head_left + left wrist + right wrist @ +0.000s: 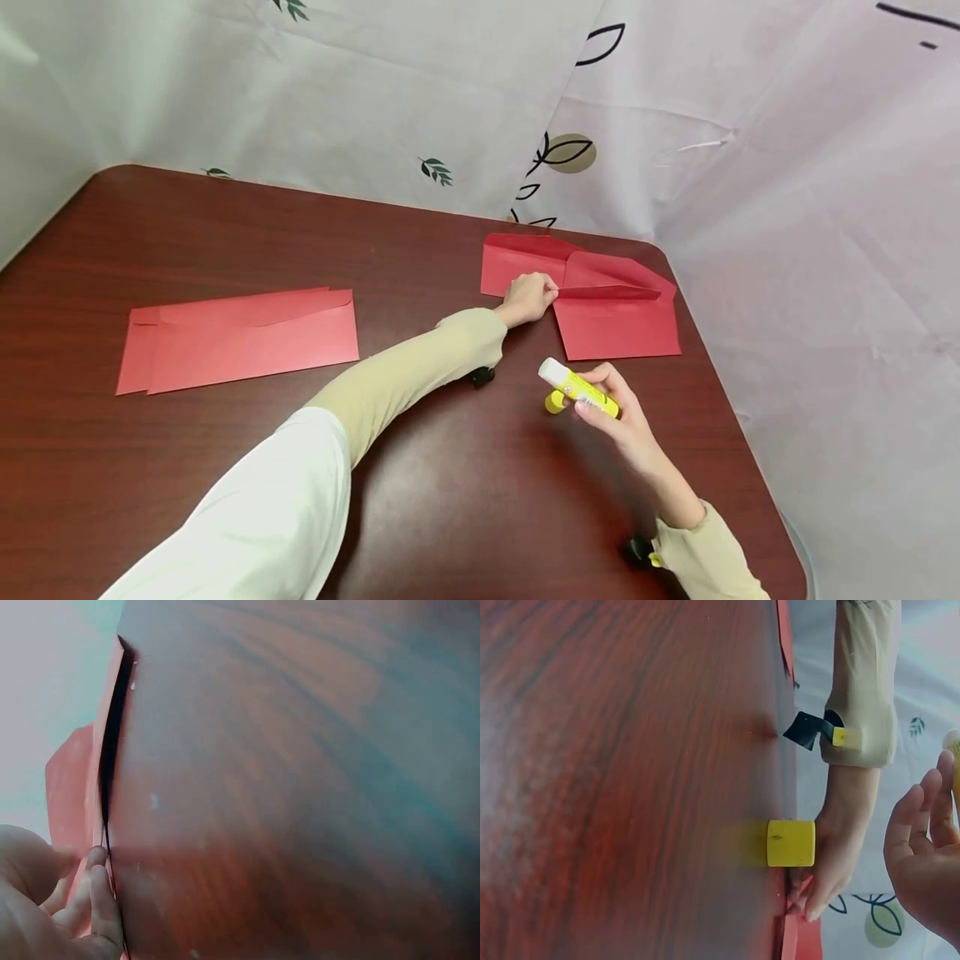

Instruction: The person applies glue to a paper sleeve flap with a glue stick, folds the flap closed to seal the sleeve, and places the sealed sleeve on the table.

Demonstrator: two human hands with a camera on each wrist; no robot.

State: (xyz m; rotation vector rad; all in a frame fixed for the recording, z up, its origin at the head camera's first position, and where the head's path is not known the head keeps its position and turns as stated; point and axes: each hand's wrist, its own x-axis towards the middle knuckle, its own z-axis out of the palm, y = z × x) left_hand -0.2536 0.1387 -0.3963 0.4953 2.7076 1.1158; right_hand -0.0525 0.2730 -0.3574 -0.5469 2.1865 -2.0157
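Observation:
At the far right of the table lie two overlapping red envelopes, one behind [504,271] and one in front [618,329] with its flap raised. My left hand [529,298] reaches across and pinches the left end of that raised edge. In the left wrist view, the left thumb and fingertips [99,889] close on the thin red paper. My right hand [618,408] grips a yellow glue stick [588,393], its white end tilted up and to the left, above the table. The stick's yellow cap [790,843] stands on the table, apart from the right hand.
Two more red envelopes [251,342] lie overlapped on the left side of the brown table [442,517]. A white curtain with leaf prints [360,100] hangs along the far and right edges. Black wrist mounts [482,377] sit at both sleeves.

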